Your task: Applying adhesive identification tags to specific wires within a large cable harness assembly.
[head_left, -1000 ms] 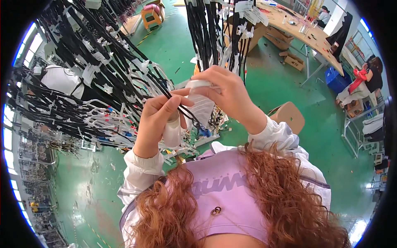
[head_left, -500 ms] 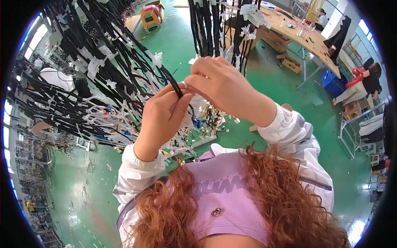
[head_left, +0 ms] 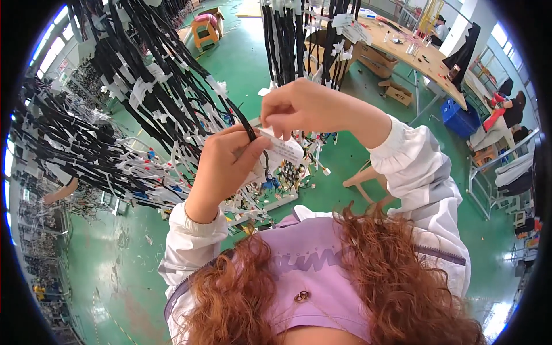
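My left hand (head_left: pixel 227 164) is closed round a black taped wire harness branch (head_left: pixel 246 123), its thumb pressed along the near side. A white printed label (head_left: pixel 286 150) hangs from that branch, just right of my left fingertips. Above the label is my right hand (head_left: pixel 296 109), its fingers curled inward and close to the branch. Whatever those fingers may pinch is hidden. Many more black harness branches (head_left: pixel 146 63), with white tape and tags, hang to the left. Another hanging bunch of black harnesses (head_left: pixel 284 46) is straight ahead, behind my right hand.
Loose wire ends with small connectors (head_left: pixel 290 175) hang below my hands. A wooden table (head_left: pixel 402 49) stands at the far right, near cardboard boxes (head_left: pixel 397 92) and a blue bin (head_left: pixel 460 117). An orange stool (head_left: pixel 206 37) is at the back. Other people are at the right.
My right hand has drawn slightly away from my left fingertips, and the white label now shows below it. My left hand keeps its hold on the harness branch.
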`<state>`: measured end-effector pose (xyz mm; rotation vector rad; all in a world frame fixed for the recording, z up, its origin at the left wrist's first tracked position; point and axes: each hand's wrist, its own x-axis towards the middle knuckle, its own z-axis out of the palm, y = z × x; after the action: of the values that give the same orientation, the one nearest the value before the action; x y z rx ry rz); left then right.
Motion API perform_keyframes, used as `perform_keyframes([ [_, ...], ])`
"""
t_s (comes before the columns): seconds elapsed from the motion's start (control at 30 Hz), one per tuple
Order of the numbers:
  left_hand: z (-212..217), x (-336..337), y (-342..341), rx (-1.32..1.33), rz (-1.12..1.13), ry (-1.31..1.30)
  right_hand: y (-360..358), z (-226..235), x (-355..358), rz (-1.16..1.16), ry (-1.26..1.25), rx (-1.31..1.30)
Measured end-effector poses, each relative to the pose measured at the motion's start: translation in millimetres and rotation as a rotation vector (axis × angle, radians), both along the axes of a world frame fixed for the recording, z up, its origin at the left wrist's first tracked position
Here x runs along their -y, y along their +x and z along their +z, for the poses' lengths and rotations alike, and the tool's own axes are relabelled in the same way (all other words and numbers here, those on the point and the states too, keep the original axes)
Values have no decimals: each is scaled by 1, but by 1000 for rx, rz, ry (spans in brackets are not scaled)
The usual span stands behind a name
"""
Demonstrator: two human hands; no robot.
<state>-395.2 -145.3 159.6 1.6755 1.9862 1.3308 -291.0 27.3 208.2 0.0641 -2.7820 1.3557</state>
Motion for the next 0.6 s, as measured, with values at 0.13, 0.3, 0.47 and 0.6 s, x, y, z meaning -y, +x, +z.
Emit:
perform_keyframes([
  [0.13, 1, 0, 1, 59, -28, -3, 1, -7, -1, 86, 136, -94],
  [0.3, 5, 0, -1, 15, -55, 14, -3, 4, 7, 69, 271, -97],
  [0.47, 2, -2, -4, 36, -48, 42, -6, -2, 3, 61, 311, -134],
  [0.6, -3, 4, -8, 168, -20, 13, -8, -21, -27, -103, -333, -61],
])
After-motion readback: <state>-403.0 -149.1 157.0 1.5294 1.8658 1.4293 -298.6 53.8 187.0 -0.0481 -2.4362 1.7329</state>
